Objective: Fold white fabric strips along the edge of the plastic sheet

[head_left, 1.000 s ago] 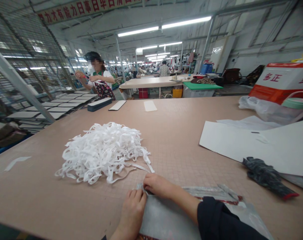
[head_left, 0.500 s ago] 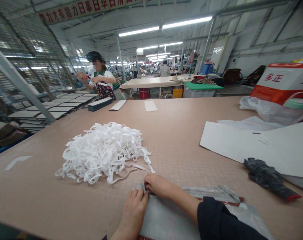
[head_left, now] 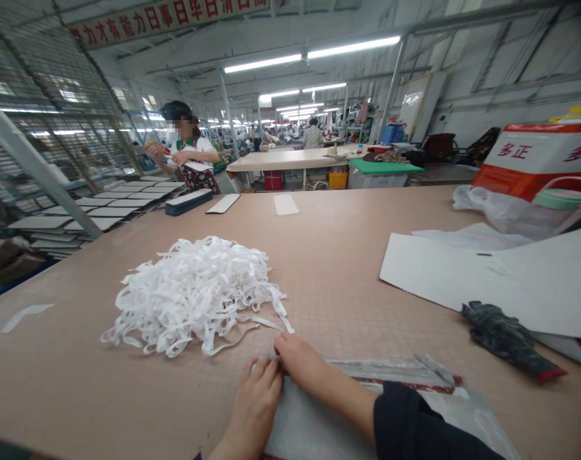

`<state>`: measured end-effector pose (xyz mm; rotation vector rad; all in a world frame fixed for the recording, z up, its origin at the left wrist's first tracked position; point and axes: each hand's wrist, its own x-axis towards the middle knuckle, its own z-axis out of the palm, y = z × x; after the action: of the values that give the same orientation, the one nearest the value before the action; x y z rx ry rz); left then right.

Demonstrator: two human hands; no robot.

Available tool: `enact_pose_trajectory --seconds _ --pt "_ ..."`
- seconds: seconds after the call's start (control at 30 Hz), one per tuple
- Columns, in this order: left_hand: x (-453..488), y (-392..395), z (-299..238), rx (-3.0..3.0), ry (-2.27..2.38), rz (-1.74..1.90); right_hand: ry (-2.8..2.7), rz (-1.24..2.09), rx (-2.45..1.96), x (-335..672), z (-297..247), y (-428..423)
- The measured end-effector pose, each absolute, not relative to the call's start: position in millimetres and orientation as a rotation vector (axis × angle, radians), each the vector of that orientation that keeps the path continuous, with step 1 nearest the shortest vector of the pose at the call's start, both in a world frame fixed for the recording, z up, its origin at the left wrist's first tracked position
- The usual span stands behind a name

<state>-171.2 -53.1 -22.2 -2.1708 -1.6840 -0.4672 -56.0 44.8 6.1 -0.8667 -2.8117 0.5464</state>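
In front of me on the table lies a flat, grey, see-through plastic bag (head_left: 314, 418) with a reddish-brown strip along its folded upper part. My left hand (head_left: 258, 390) is closed at the bag's upper left corner, with the fingers pressed together on its edge. Just beside it, my right hand (head_left: 297, 361) pinches the same corner, its forearm crossing over the bag. The fingertips of both hands are partly hidden. Beyond them sits a loose heap of white ribbon strips (head_left: 195, 294); one strip end reaches close to my right hand.
To the right lie a dark grey glove (head_left: 508, 338) with a red cuff and a large white board (head_left: 482, 281). A red-and-white container (head_left: 534, 160) stands behind them. One ribbon piece (head_left: 27, 317) lies far left. Across the table, a co-worker (head_left: 192, 150) stands by stacked panels (head_left: 99, 211).
The view has shifted slightly. Both hands stay at the bag's corner, with only small finger movement. The co-worker's hands have moved a little.
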Motion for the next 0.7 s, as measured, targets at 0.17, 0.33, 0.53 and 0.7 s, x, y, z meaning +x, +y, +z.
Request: enact_pose_trajectory --seconds 0.17,0.33,0.53,0.7 --pt "-174.5 -48.4 -14.6 -2.258 -1.688 -0.521 -2.829 0.134 -0.527 -2.3 -4.6 22.8" --pt "-188.7 -42.8 -5.5 -2.393 -1.591 -0.386 -2.918 0.086 -0.825 87.8 0.5 16.5" --pt "-163.0 -28.9 9.2 -2.406 -1.747 -0.238 -2.757 0.414 -1.495 154.4 17.4 37.0" --pt "-132.6 -13.5 1.7 -2.499 -1.601 -0.324 -2.582 0.716 -1.591 156.0 27.1 52.7"
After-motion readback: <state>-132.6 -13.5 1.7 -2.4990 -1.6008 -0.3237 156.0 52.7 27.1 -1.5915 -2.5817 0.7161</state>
